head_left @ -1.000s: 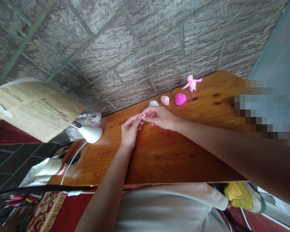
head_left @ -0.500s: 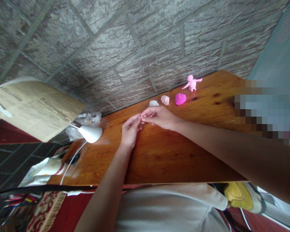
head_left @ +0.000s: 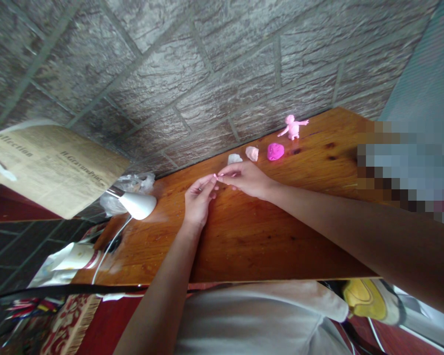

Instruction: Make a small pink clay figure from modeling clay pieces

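Note:
Between the fingertips of both hands is a tiny piece of pink modelling clay [head_left: 215,176]. My left hand [head_left: 197,202] pinches it from the left with thumb and forefinger. From the other side my right hand [head_left: 247,179] pinches at it too, its fingertips almost meeting the left ones. Just behind the right hand lies a white clay lump [head_left: 234,158], partly covered by it. A pale pink lump [head_left: 252,153] and a bright magenta lump [head_left: 276,152] sit further right. Behind them stands a small pink clay figure [head_left: 292,129] with its arms spread.
A lamp with a white base [head_left: 140,203] and a newsprint-patterned shade [head_left: 59,165] stands left on the wooden table [head_left: 251,241]. Crumpled clear plastic [head_left: 144,182] lies behind it; a white cable [head_left: 109,249] runs to the front edge. A stone-patterned wall [head_left: 207,74] borders the back.
The fingertips have shifted slightly, so more of the pink clay shows between them. The lumps and the figure have stayed in place.

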Action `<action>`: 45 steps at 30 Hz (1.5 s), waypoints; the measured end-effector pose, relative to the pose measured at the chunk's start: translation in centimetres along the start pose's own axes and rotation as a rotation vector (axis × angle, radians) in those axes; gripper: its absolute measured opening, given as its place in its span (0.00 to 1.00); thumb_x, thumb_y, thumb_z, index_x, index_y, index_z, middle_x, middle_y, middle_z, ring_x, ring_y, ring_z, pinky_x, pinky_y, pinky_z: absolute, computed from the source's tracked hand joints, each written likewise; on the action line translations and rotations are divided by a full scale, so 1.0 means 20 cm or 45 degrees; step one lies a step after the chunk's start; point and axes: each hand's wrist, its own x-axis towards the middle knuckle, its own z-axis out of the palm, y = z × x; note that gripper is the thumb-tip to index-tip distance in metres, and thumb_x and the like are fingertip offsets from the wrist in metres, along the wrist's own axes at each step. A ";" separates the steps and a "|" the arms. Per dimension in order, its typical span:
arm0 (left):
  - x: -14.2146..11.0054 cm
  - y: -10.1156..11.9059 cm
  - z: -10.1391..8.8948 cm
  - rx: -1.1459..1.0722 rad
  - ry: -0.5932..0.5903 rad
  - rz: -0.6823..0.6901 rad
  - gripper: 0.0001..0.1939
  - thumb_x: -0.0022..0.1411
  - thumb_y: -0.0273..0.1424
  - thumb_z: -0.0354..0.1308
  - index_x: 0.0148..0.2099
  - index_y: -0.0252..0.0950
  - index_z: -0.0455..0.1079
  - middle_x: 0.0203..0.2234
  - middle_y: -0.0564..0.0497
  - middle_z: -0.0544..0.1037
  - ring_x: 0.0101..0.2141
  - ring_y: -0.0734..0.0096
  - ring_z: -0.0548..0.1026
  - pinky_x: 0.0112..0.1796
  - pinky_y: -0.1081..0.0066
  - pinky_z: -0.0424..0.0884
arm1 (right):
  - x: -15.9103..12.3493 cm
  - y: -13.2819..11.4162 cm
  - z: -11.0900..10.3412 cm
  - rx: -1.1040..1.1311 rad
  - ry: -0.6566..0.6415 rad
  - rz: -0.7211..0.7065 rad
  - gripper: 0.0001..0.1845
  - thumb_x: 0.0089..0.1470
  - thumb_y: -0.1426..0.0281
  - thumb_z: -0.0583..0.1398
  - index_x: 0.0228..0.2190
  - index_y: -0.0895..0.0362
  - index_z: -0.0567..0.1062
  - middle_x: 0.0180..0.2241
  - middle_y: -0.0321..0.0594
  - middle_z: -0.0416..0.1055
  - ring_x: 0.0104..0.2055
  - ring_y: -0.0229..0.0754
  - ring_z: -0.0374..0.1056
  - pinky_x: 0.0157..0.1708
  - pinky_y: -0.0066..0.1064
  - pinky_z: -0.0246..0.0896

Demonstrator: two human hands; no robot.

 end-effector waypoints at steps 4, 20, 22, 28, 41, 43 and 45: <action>0.00 -0.01 0.00 0.021 -0.021 0.010 0.17 0.43 0.37 0.75 0.36 0.37 0.80 0.31 0.50 0.81 0.29 0.76 0.73 0.27 0.75 0.64 | 0.01 0.01 0.00 0.015 0.054 0.028 0.10 0.50 0.69 0.67 0.35 0.61 0.81 0.31 0.41 0.79 0.25 0.34 0.68 0.23 0.25 0.64; 0.00 0.00 0.00 -0.053 -0.009 0.012 0.16 0.41 0.36 0.77 0.35 0.37 0.82 0.30 0.51 0.82 0.28 0.78 0.72 0.26 0.78 0.64 | -0.01 -0.04 0.01 -0.004 0.005 0.040 0.07 0.52 0.70 0.64 0.32 0.61 0.81 0.27 0.38 0.77 0.24 0.33 0.66 0.23 0.24 0.60; 0.00 0.00 0.00 -0.050 -0.012 0.012 0.16 0.41 0.36 0.77 0.35 0.37 0.82 0.30 0.51 0.82 0.28 0.78 0.72 0.25 0.78 0.64 | -0.01 -0.04 0.00 -0.014 -0.007 0.028 0.07 0.52 0.69 0.64 0.31 0.61 0.81 0.27 0.38 0.77 0.24 0.33 0.66 0.23 0.24 0.60; 0.00 -0.01 0.00 -0.035 -0.023 0.026 0.16 0.43 0.36 0.76 0.36 0.37 0.82 0.30 0.51 0.82 0.28 0.78 0.72 0.26 0.78 0.64 | -0.01 -0.03 0.00 -0.015 0.009 0.040 0.07 0.52 0.69 0.64 0.31 0.60 0.81 0.26 0.37 0.76 0.24 0.33 0.66 0.23 0.24 0.59; 0.00 -0.01 -0.01 -0.022 -0.031 0.042 0.16 0.45 0.37 0.75 0.37 0.37 0.82 0.30 0.50 0.81 0.28 0.78 0.72 0.26 0.77 0.64 | 0.00 -0.04 0.02 0.051 0.058 0.090 0.03 0.53 0.72 0.65 0.30 0.61 0.79 0.23 0.35 0.73 0.22 0.31 0.64 0.21 0.23 0.59; 0.00 -0.01 -0.01 -0.037 -0.020 0.026 0.17 0.44 0.36 0.76 0.37 0.37 0.81 0.30 0.51 0.81 0.28 0.78 0.72 0.26 0.78 0.64 | 0.00 -0.03 0.02 0.115 0.080 0.128 0.07 0.49 0.73 0.68 0.33 0.61 0.79 0.25 0.36 0.75 0.23 0.32 0.66 0.21 0.23 0.60; 0.01 -0.01 -0.01 -0.065 -0.011 0.002 0.17 0.43 0.36 0.76 0.37 0.37 0.81 0.31 0.51 0.81 0.28 0.78 0.72 0.26 0.78 0.64 | 0.00 -0.03 0.03 0.184 0.085 0.158 0.10 0.47 0.76 0.68 0.35 0.61 0.79 0.28 0.38 0.77 0.25 0.33 0.68 0.22 0.23 0.62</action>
